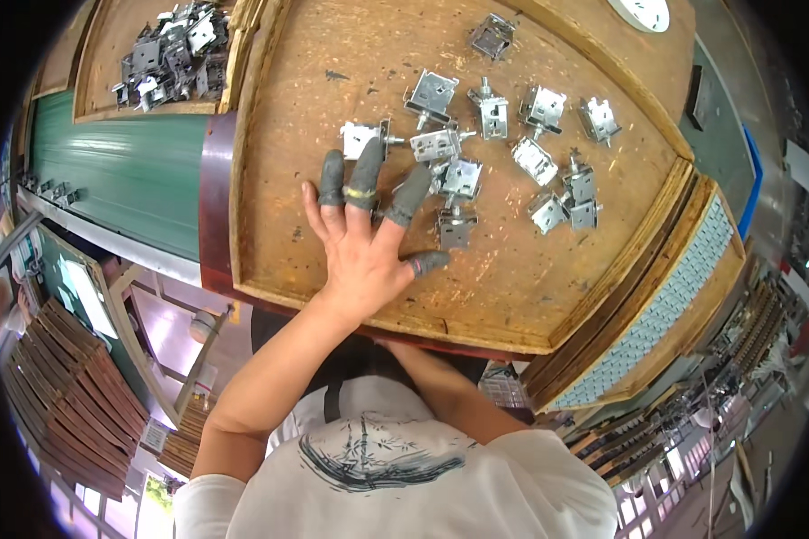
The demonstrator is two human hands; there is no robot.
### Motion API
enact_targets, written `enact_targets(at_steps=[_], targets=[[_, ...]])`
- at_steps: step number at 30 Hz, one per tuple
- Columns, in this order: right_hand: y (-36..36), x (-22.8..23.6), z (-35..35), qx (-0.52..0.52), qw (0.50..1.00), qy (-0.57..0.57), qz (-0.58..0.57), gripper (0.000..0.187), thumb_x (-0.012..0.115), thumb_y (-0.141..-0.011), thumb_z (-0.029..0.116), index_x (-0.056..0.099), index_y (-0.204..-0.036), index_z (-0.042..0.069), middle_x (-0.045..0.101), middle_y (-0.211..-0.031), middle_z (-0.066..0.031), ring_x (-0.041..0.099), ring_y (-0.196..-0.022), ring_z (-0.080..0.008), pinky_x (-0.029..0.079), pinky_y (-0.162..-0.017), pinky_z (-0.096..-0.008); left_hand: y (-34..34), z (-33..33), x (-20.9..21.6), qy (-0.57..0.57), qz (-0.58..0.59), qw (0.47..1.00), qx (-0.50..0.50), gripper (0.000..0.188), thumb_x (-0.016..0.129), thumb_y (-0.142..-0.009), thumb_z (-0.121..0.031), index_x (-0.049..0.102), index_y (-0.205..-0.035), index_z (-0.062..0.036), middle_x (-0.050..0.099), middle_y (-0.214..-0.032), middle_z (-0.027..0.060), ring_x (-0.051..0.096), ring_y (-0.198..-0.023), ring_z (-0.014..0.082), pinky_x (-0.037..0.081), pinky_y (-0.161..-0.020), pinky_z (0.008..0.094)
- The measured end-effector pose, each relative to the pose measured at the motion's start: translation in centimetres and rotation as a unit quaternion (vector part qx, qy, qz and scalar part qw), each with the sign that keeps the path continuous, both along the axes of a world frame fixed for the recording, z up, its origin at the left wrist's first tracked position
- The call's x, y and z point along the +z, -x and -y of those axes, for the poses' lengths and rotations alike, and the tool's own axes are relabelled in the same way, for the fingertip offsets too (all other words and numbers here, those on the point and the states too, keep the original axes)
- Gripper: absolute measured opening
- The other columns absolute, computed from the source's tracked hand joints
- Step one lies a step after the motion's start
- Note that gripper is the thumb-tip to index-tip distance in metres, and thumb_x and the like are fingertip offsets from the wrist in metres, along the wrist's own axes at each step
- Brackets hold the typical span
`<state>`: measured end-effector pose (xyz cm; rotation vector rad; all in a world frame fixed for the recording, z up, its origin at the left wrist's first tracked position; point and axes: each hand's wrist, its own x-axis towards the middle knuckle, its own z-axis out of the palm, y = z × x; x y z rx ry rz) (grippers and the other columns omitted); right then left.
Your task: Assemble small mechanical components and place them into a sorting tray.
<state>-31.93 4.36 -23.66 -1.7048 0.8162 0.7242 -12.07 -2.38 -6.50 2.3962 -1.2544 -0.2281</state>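
Observation:
My left hand (361,256) reaches over a wooden tray (324,99), palm down with its fingers spread. Dark grey finger covers sit on several of its fingers, and a yellow band circles one. The fingertips are by a small silver metal bracket with a shaft (361,141); whether they touch it I cannot tell. Just right of the fingers lie more of these parts, one of them a bracket assembly (459,179). Others are scattered farther right, such as a bracket (534,162). My right forearm (445,386) goes under the tray's front edge, which hides the right hand.
A second tray (108,113) at the upper left holds a heap (175,58) of similar parts. A green conveyor belt (126,171) runs on the left. Rows of small light-blue pieces (665,305) fill a tray on the right. Stacked brown boards (76,391) stand at lower left.

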Motion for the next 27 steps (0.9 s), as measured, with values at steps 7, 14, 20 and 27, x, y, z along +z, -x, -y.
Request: enact_targets(at_steps=[7, 14, 20, 27], targets=[[2.5, 4.1, 0.1, 0.067, 0.997, -0.009, -0.027, 0.054, 0.046, -0.099, 0.043, 0.051, -0.139, 0.007, 0.050, -0.144, -0.0194, 0.045, -0.134, -0.0360, 0.035, -0.111, -0.0413, 0.0, 0.0, 0.0, 0.012, -0.043, 0.999, 0.021, 0.088, 0.083, -0.064, -0.048, 0.048, -0.143, -0.0278, 0.031, -0.152, 0.0182, 0.021, -0.140, 0.0505, 0.010, -0.110, 0.0742], [3.3, 4.8, 2.9, 0.128, 0.991, 0.034, -0.013, 0.054, 0.047, -0.099, 0.042, 0.052, -0.139, 0.007, 0.050, -0.144, -0.0193, 0.045, -0.133, -0.0362, 0.035, -0.111, -0.0414, 0.4, -0.5, -0.5, -0.014, -0.004, 1.000, 0.008, 0.072, 0.086, -0.064, -0.033, 0.055, -0.128, -0.0210, 0.047, -0.130, 0.0150, 0.039, -0.124, 0.0462, 0.010, -0.111, 0.0736], [4.8, 6.1, 5.0, 0.148, 0.986, 0.079, 0.001, 0.053, 0.047, -0.099, 0.042, 0.052, -0.139, 0.007, 0.050, -0.144, -0.0192, 0.045, -0.133, -0.0363, 0.035, -0.111, -0.0415, 0.5, -0.1, 0.1, -0.004, 0.023, 1.000, 0.003, 0.068, 0.085, -0.064, -0.025, 0.053, -0.125, -0.0184, 0.048, -0.130, 0.0139, 0.040, -0.125, 0.0452, 0.014, -0.111, 0.0724], [9.4, 16.7, 5.0, -0.067, 0.992, -0.019, 0.107, 0.035, 0.055, -0.099, 0.025, 0.062, -0.126, 0.004, 0.065, -0.122, -0.0174, 0.060, -0.113, -0.0287, 0.044, -0.101, -0.0357, -0.1, -1.1, -0.5, -0.001, 0.044, 0.999, 0.025, 0.069, 0.084, -0.067, -0.027, 0.051, -0.127, -0.0186, 0.047, -0.137, 0.0126, 0.038, -0.130, 0.0454, 0.015, -0.112, 0.0714]])
